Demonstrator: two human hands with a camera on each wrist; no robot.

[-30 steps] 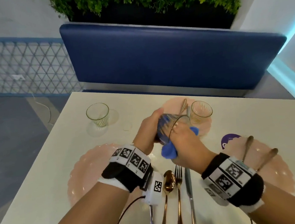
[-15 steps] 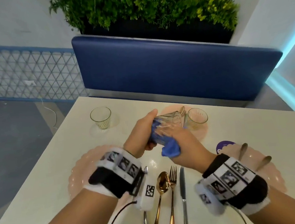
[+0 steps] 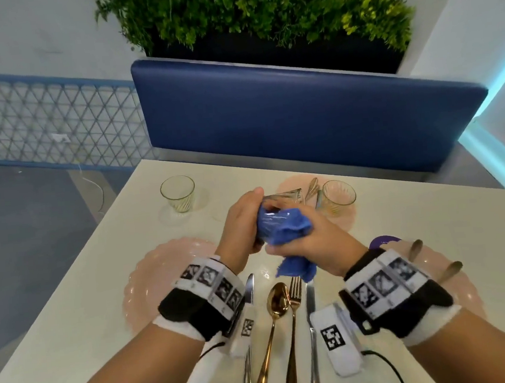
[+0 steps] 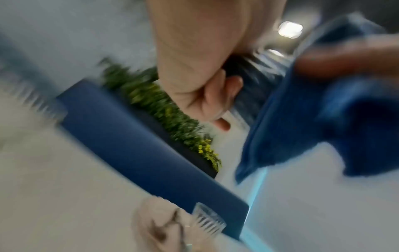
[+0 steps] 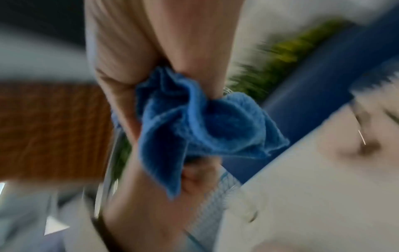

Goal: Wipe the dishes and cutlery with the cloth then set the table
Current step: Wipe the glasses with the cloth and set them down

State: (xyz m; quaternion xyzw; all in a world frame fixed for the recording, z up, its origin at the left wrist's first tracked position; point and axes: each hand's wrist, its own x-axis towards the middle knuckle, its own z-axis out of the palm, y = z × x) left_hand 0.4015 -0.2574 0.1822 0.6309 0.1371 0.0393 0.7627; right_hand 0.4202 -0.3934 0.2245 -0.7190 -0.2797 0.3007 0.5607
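My left hand (image 3: pixel 247 219) grips a clear ribbed glass (image 3: pixel 279 202) lying on its side above the middle of the table. My right hand (image 3: pixel 304 241) holds a bunched blue cloth (image 3: pixel 288 228) pressed against the glass, and one end of the cloth hangs below the hand. The wrist views are blurred: the left wrist view shows my left hand (image 4: pixel 205 95) curled beside the cloth (image 4: pixel 323 110), and the right wrist view shows the cloth (image 5: pixel 194 119) squeezed in my right hand (image 5: pixel 155 68). On the table below lie a knife (image 3: pixel 247 289), a gold spoon (image 3: pixel 277 299), a gold fork (image 3: pixel 293 291) and a second knife (image 3: pixel 309 293).
Pink plates lie at the left (image 3: pixel 148 276), at the far middle (image 3: pixel 287 185) and at the right (image 3: pixel 468 294); the right plate carries two spoons (image 3: pixel 449 270). Upright glasses stand at the far left (image 3: pixel 178 194) and on the far plate (image 3: pixel 338 196). A blue bench back (image 3: pixel 299 111) is beyond the table.
The glass has turned in my hands and the cloth has shifted from its mouth towards its near side. My right wrist has rolled outward. Both hands have stayed above the table's middle.
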